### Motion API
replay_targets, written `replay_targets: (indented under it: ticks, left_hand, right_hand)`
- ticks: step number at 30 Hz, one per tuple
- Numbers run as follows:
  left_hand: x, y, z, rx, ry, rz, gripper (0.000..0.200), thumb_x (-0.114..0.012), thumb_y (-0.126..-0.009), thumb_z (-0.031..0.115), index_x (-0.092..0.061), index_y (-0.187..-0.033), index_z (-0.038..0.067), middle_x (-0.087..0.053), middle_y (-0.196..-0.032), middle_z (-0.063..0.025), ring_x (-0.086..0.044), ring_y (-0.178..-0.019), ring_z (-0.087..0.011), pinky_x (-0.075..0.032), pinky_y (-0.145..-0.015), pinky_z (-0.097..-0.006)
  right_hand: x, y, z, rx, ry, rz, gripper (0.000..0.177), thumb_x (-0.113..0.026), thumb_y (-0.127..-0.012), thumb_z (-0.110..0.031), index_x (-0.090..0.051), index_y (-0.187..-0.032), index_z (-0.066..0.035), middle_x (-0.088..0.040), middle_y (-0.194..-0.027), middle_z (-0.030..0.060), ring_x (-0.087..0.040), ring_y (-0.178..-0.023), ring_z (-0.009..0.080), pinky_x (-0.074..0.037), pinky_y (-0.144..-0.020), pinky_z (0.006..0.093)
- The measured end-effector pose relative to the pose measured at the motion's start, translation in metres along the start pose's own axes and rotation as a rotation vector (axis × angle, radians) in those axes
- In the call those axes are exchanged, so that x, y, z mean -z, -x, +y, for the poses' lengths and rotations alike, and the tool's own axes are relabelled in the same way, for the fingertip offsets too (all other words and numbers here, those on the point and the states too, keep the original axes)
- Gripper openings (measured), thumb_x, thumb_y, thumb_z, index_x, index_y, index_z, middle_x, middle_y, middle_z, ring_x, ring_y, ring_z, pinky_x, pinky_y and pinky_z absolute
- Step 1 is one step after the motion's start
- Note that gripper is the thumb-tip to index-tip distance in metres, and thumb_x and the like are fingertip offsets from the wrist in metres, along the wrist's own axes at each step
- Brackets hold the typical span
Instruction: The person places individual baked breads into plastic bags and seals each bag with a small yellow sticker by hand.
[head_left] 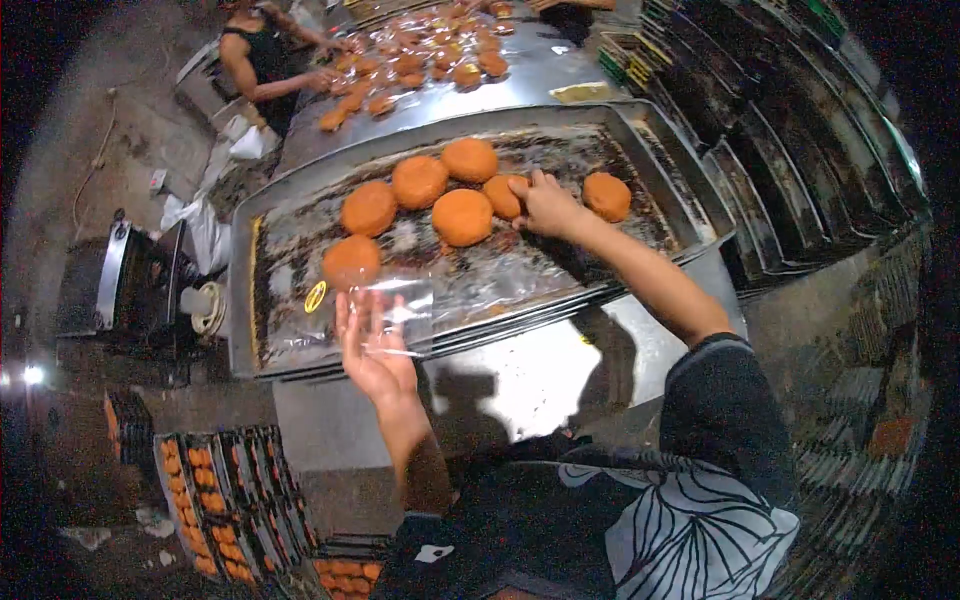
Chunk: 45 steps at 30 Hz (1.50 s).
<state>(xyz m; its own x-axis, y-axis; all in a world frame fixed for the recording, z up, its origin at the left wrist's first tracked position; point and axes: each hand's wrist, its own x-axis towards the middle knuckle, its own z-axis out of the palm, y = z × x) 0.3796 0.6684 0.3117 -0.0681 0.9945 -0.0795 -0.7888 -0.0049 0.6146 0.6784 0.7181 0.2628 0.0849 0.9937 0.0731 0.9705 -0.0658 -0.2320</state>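
Several round orange-brown buns lie on a worn metal tray. My right hand has its fingers closed on a bun right of the middle of the tray. Another bun lies just right of that hand. My left hand is palm up at the tray's front edge, with a clear plastic bag over its fingers. A bun sits just beyond those fingertips, partly behind the bag. A yellow oval mark shows left of the bag.
Beyond the tray, a metal table holds many wrapped buns. A co-worker reaches over it from the left. Stacked dark trays stand at right. Racks of buns are at lower left.
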Motion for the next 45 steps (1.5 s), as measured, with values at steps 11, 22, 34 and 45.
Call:
replay_targets:
  ticks: [11,22,34,45]
  left_hand:
    - [0.001,-0.004,0.011,-0.118,0.246,0.061,0.046,-0.045,-0.077,0.012,-0.032,-0.121,0.008,-0.046,-0.106,-0.012,-0.043,-0.106,-0.0289,-0.034,-0.091,-0.05]
    - [-0.056,0.085,-0.076,0.535,0.157,-0.253,0.052,-0.048,-0.078,0.034,-0.033,-0.116,0.0,-0.044,-0.111,-0.0156,-0.045,-0.102,-0.029,-0.039,-0.087,-0.0414]
    - [0.158,0.127,-0.261,-0.124,-1.471,-1.468,0.046,-0.072,-0.057,0.023,-0.055,-0.095,0.002,-0.055,-0.089,-0.0116,-0.049,-0.093,-0.029,-0.04,-0.081,-0.0349]
    - [0.095,0.137,-0.237,0.354,-1.399,-1.356,0.026,-0.053,-0.073,0.022,-0.058,-0.095,0.009,-0.058,-0.095,-0.0093,-0.052,-0.092,-0.0249,-0.039,-0.084,-0.0347]
  right_hand:
    - [0.04,0.111,-0.114,0.387,-0.455,0.661,0.074,-0.07,-0.051,-0.015,-0.042,-0.118,-0.005,-0.05,-0.105,0.0132,-0.046,-0.094,0.0306,-0.036,-0.084,0.0377]
    - [0.035,0.189,-0.122,0.027,-0.916,0.676,0.102,-0.075,-0.052,-0.016,-0.012,-0.13,0.001,-0.049,-0.102,0.0195,-0.05,-0.083,0.0321,-0.043,-0.075,0.036]
    - [0.116,0.08,-0.028,0.332,-0.418,0.894,0.043,-0.054,-0.075,-0.011,-0.043,-0.116,-0.006,-0.044,-0.116,0.0206,-0.04,-0.111,0.0327,-0.036,-0.089,0.0362]
    - [-0.119,0.328,0.033,-0.28,-0.921,-0.136,0.032,-0.057,-0.074,-0.026,-0.055,-0.092,0.0,-0.059,-0.075,0.0145,-0.055,-0.068,0.024,-0.044,-0.066,0.0348]
